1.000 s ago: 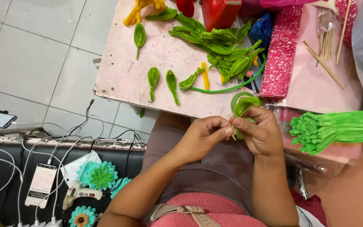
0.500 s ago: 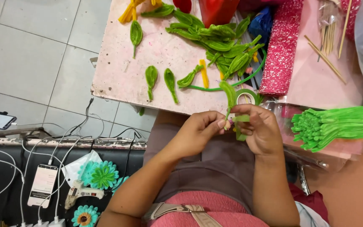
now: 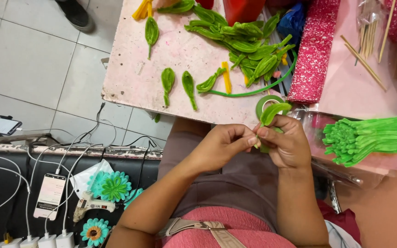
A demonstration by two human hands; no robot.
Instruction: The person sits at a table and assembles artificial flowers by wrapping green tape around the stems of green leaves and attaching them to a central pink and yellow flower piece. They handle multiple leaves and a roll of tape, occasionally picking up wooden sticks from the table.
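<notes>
My left hand (image 3: 221, 146) and my right hand (image 3: 286, 143) meet over my lap, at the near edge of a pink table (image 3: 134, 78). Both pinch the base of a green fuzzy-wire leaf (image 3: 274, 111) that sticks up above my right hand's fingers. My left thumb and forefinger press against the right hand's fingertips at the leaf's stem. A roll of green tape (image 3: 263, 102) lies on the table edge just behind the leaf. The lower stem is hidden inside my right hand.
Finished green leaves (image 3: 244, 39) lie piled on the table, with two single leaves (image 3: 167, 81) nearer. To the right are a pink glitter roll (image 3: 315, 50), wooden skewers (image 3: 366, 62) and a bundle of green fuzzy wires (image 3: 373, 137). Left of my lap are phones on cables (image 3: 49, 195), a glue gun (image 3: 90, 204) and teal flowers (image 3: 111, 186).
The long green wire that arched from my hands toward the table now shows as a short folded leaf above my right hand. Both hands stayed together.
</notes>
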